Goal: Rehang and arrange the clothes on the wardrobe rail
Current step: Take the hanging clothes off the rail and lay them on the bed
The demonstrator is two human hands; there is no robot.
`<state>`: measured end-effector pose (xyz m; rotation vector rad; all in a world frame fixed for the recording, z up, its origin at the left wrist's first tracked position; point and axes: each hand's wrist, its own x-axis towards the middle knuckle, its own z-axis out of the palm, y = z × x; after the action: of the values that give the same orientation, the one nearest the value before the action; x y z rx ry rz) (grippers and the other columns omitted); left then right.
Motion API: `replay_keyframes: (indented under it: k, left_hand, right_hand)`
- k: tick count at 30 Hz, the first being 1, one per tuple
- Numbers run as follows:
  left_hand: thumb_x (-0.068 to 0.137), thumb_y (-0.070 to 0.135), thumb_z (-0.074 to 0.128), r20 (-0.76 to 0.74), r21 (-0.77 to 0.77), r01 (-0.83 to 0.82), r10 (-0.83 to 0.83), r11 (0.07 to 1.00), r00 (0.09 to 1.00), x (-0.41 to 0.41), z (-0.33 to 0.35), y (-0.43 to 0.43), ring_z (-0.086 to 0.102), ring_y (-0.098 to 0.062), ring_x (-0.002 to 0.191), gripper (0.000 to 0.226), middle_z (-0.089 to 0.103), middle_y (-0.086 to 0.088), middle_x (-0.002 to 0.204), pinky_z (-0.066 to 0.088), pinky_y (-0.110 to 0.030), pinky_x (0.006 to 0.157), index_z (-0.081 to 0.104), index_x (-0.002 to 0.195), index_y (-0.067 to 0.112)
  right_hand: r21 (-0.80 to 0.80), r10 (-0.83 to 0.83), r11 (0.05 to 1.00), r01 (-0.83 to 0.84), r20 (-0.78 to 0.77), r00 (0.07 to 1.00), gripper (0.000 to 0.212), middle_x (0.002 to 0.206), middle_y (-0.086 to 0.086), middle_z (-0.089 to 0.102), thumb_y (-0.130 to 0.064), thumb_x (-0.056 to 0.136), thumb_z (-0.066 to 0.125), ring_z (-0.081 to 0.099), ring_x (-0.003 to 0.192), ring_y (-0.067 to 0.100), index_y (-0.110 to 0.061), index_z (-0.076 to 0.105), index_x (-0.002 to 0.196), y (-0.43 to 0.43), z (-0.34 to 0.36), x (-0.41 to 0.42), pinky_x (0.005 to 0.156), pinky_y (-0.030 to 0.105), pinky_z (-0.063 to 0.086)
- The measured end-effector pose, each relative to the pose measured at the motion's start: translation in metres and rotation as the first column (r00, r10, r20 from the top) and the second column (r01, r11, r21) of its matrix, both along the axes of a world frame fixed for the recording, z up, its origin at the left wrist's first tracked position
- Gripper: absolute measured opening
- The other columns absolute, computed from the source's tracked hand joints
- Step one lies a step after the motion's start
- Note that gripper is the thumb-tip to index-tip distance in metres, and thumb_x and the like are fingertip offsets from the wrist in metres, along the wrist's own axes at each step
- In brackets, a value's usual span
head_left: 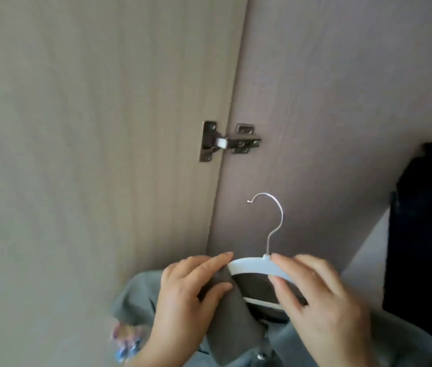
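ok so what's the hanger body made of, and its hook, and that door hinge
Hanger body: likely plastic, white with a smooth matte moulded look.
Hook: metal wire, thin, silvery, with a glint.
Hinge: metal, dark polished plates reflecting light, with screw heads visible.
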<state>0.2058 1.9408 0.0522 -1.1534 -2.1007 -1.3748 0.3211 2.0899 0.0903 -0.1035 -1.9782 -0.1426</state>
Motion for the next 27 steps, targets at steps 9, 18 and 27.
replay_keyframes:
  k: [9, 18, 27]
  left_hand:
    - [0.073, 0.044, 0.053, 0.170, -0.176, -0.581, 0.606, 0.795, 0.778, 0.022, -0.058, -0.225, 0.044, 0.016, 0.097, 0.036, 0.050, 0.036, 0.109, 0.029, -0.010, 0.090, 0.050, 0.108, 0.054]
    - [0.072, 0.036, 0.054, 0.133, -0.182, -0.901, 0.918, 0.394, 0.375, 0.049, -0.078, -0.423, 0.041, 0.019, 0.091, 0.035, 0.057, 0.027, 0.092, 0.024, -0.002, 0.090, 0.058, 0.107, 0.039]
    - [0.071, 0.027, 0.064, 0.201, -0.224, -0.971, 0.979, 0.081, 0.035, 0.053, -0.100, -0.603, 0.039, 0.016, 0.093, 0.045, 0.056, 0.026, 0.096, 0.018, -0.001, 0.093, 0.054, 0.112, 0.042]
  right_hand:
    - [-0.297, 0.647, 0.747, -0.595, 0.119, 0.753, 0.019, 0.086, -0.005, 0.068, -0.033, 0.085, 0.062, 0.059, 0.077, 0.010, -0.030, 0.063, 0.103, -0.182, -0.082, -0.085, 0.066, 0.023, 0.046]
    - [-0.482, 0.911, 0.398, -0.780, 0.308, 0.275, 0.026, 0.081, -0.013, 0.063, -0.045, 0.081, 0.053, 0.057, 0.062, 0.004, -0.036, 0.054, 0.105, -0.398, -0.106, -0.148, 0.051, 0.015, 0.045]
    - [-0.538, 0.932, 0.160, -0.827, 0.358, -0.052, 0.027, 0.080, -0.015, 0.062, -0.047, 0.077, 0.055, 0.052, 0.066, 0.001, -0.034, 0.056, 0.101, -0.613, -0.118, -0.196, 0.057, 0.005, 0.041]
